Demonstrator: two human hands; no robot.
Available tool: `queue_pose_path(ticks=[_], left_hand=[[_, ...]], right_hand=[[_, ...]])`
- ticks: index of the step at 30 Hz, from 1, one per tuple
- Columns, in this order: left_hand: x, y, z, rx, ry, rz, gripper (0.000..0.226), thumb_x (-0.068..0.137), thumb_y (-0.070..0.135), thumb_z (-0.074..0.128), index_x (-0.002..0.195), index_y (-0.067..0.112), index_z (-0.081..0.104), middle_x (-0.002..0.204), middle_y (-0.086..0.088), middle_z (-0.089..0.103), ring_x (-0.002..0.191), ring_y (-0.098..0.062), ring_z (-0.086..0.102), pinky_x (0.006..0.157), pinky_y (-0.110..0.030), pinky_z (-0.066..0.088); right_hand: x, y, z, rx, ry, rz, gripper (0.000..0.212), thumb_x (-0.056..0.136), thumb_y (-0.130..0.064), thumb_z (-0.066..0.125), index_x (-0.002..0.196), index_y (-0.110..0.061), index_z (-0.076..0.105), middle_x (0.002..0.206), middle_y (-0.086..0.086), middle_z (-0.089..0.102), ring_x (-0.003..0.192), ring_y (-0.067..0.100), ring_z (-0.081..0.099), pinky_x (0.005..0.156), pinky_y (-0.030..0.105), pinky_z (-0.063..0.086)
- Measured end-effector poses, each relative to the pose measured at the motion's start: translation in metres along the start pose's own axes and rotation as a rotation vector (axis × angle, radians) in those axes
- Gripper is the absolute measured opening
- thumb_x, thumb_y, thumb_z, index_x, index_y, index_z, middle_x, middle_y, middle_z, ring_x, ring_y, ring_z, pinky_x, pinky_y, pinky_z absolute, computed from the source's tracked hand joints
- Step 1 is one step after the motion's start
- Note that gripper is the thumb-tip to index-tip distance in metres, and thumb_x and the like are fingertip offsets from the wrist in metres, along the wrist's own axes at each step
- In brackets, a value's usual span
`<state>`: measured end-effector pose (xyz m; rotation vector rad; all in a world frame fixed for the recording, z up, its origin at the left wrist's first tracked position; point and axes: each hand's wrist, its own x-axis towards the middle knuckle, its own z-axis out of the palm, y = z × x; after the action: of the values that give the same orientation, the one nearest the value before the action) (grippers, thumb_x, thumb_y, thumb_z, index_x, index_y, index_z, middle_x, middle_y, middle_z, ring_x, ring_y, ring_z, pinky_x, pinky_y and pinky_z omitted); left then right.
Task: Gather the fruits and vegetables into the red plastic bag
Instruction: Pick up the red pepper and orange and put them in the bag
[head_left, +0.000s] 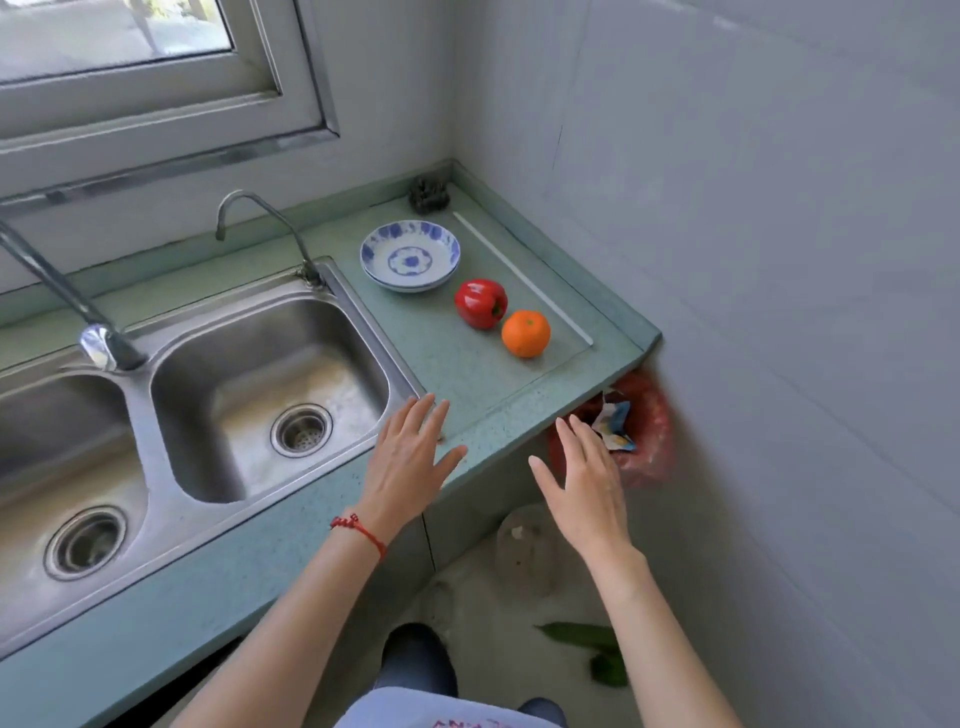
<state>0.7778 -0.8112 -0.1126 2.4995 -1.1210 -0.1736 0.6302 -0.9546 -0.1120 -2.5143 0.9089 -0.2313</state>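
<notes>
While glossy, round pepper (480, 303) beside dimpled orange (525, 333)

A home kitchen, plainly: a stainless double sink (208, 405) is set into a green speckled counter (467, 374) with two taps, a curved faucet (270, 223) at the back edge and a second tap (67, 306) over the divider; a metal-framed window (156, 78) sits above the sink; pale tiled walls (753, 234) meet at the counter's far right corner; stacked blue-and-white dishes (410, 254) stand near that corner, a red bell pepper (480, 303) and an orange (525, 333) beside them; a scouring pad (428, 195) lies in the corner itself.
</notes>
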Motion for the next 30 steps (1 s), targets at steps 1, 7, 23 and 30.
queue_pose_path(ticks=[1,7,23,30], left_hand=[[0.015,-0.004,-0.002,0.001,-0.011,0.004,0.062,0.09,0.044,0.046,0.141,0.013,0.029,0.149,-0.01,0.032,0.14,-0.029,0.023,0.114,-0.042,0.019],[0.092,-0.026,-0.005,0.011,-0.076,0.032,0.063,0.09,0.044,0.045,0.142,0.013,0.027,0.15,-0.011,0.03,0.139,-0.029,0.022,0.114,-0.04,0.017],[0.239,-0.032,0.022,-0.045,-0.158,0.019,0.08,0.079,0.036,0.066,0.143,0.013,0.024,0.15,-0.013,0.027,0.139,-0.031,0.021,0.113,-0.041,0.021],[0.279,-0.039,0.035,-0.042,-0.25,0.086,0.095,0.068,0.037,0.076,0.143,0.015,0.022,0.151,-0.01,0.025,0.138,-0.03,0.021,0.112,-0.045,0.026]], right_hand=[[0.014,-0.002,0.001,-0.003,0.003,0.006,0.06,0.093,-0.043,0.043,0.143,-0.014,0.026,0.153,0.005,0.024,0.143,0.019,0.017,0.115,0.032,0.014],[0.078,-0.011,0.005,0.075,0.017,0.083,0.062,0.091,-0.04,0.049,0.142,-0.011,0.029,0.152,0.009,0.027,0.142,0.02,0.02,0.114,0.033,0.02],[0.203,0.012,0.029,0.27,-0.074,0.183,0.08,0.08,-0.046,0.063,0.144,-0.021,0.022,0.153,0.005,0.024,0.141,0.017,0.019,0.11,0.033,0.027],[0.231,0.016,0.043,0.337,-0.144,0.188,0.087,0.075,-0.04,0.071,0.144,-0.021,0.021,0.152,0.005,0.023,0.14,0.019,0.021,0.105,0.035,0.034]])
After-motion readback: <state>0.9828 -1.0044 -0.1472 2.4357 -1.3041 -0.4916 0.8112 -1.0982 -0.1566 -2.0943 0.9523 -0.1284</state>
